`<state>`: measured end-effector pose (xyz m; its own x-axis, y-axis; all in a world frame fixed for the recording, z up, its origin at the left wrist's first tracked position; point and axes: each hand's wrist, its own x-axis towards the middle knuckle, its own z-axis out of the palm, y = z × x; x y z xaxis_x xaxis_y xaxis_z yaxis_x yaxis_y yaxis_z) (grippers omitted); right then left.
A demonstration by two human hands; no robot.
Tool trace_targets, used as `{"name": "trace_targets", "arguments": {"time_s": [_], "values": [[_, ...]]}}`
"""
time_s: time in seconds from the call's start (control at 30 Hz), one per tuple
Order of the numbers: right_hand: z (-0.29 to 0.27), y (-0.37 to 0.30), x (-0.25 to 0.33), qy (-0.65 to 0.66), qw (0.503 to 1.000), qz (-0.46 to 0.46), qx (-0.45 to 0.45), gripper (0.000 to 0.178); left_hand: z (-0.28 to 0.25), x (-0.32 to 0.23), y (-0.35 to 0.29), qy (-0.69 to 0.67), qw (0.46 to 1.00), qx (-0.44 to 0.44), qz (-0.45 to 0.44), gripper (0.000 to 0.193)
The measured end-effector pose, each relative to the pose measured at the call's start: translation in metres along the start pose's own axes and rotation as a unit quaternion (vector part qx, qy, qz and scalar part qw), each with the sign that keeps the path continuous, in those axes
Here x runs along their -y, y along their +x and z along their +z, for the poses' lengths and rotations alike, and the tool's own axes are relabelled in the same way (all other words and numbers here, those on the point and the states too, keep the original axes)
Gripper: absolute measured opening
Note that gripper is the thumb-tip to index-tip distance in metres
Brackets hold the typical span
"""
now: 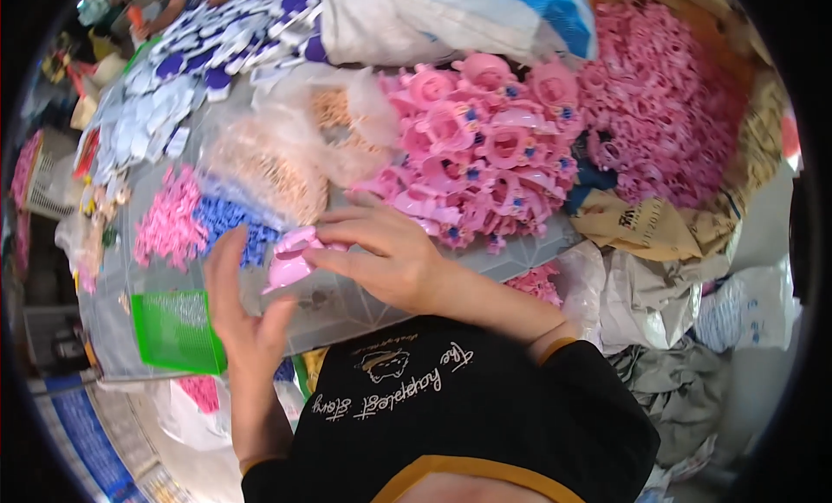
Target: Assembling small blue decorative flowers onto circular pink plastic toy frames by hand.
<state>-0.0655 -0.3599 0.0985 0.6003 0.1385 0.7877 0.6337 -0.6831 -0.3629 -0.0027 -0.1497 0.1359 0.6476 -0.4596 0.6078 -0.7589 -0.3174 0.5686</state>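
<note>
In my right hand (pixel 394 253) is a small glossy pink plastic part (pixel 290 262), gripped between thumb and fingers above the table. It has a rounded body with a ring-like piece at its top. My left hand (pixel 238 308) is raised just left of that part, fingers and thumb apart, holding nothing. Beyond the hands lie a pile of small blue plastic pieces (pixel 238 228) and a pile of small pink pieces (pixel 173 217). Farther right, a big heap of pink plastic shells (pixel 485 148) with blue bits covers the table.
A green plastic basket (pixel 178 331) stands by my left hand at the table's near edge. Clear bags of tiny beige pieces (pixel 277 169) lie at the middle. White and purple pieces (pixel 234 35) are spread far left. An open brown sack (pixel 667 104) of pink parts stands far right.
</note>
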Motion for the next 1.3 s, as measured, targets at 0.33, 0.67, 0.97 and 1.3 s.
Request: {"name": "trace_targets", "arguments": {"time_s": [0.33, 0.67, 0.97, 1.3], "values": [[-0.109, 0.027, -0.047, -0.382, 0.894, 0.180, -0.150, 0.016, 0.006, 0.019, -0.025, 0.001, 0.993, 0.078, -0.092, 0.013], [-0.102, 0.014, -0.048, -0.454, 0.842, 0.267, -0.115, 0.019, 0.018, 0.013, -0.021, 0.022, 0.990, 0.117, -0.082, 0.007], [-0.144, -0.009, -0.035, -0.460, 0.839, 0.227, -0.181, 0.016, 0.034, 0.016, -0.019, 0.009, 0.988, 0.142, -0.058, 0.007], [-0.293, -0.126, -0.135, -0.543, 0.599, 0.587, -0.044, 0.029, 0.036, 0.024, -0.024, -0.004, 0.984, 0.165, -0.063, 0.008]]}}
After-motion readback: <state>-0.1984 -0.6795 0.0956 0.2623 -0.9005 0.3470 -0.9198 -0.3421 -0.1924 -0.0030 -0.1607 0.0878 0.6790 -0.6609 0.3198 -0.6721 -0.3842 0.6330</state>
